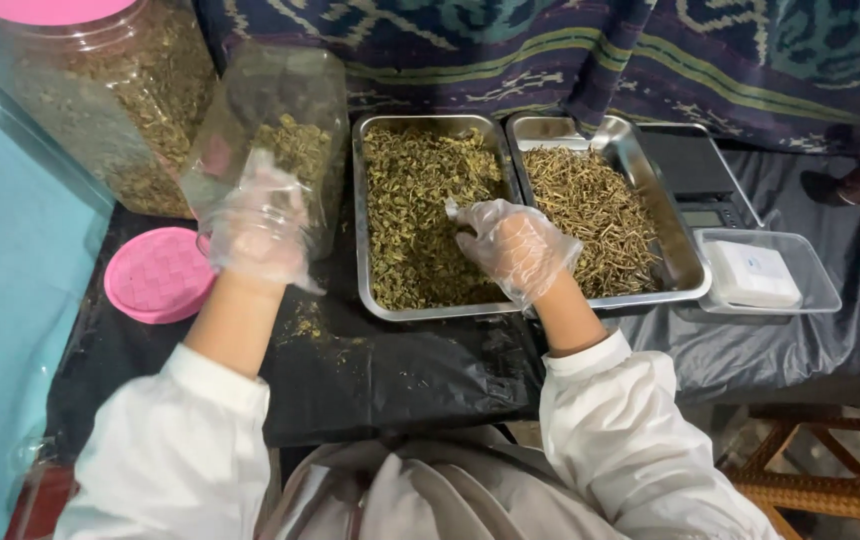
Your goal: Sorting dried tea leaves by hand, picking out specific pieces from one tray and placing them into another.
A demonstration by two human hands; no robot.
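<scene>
My left hand (pixel 258 232), in a clear plastic glove, grips a clear plastic jar (pixel 275 130) tilted over the table, with dried green herb inside. My right hand (pixel 512 245), also gloved, rests with loosely curled fingers over the left steel tray (pixel 372 300), which holds dried green leaves. It touches the leaves near the tray's right rim; whether it holds any I cannot tell. A second steel tray (pixel 688 270) to the right holds dried brown stems.
A large jar (pixel 100 90) of herb with a pink lid stands at the back left. A loose pink lid (pixel 158 275) lies on the black table cover. A digital scale (pixel 695 180) and a clear plastic box (pixel 770 272) sit at right.
</scene>
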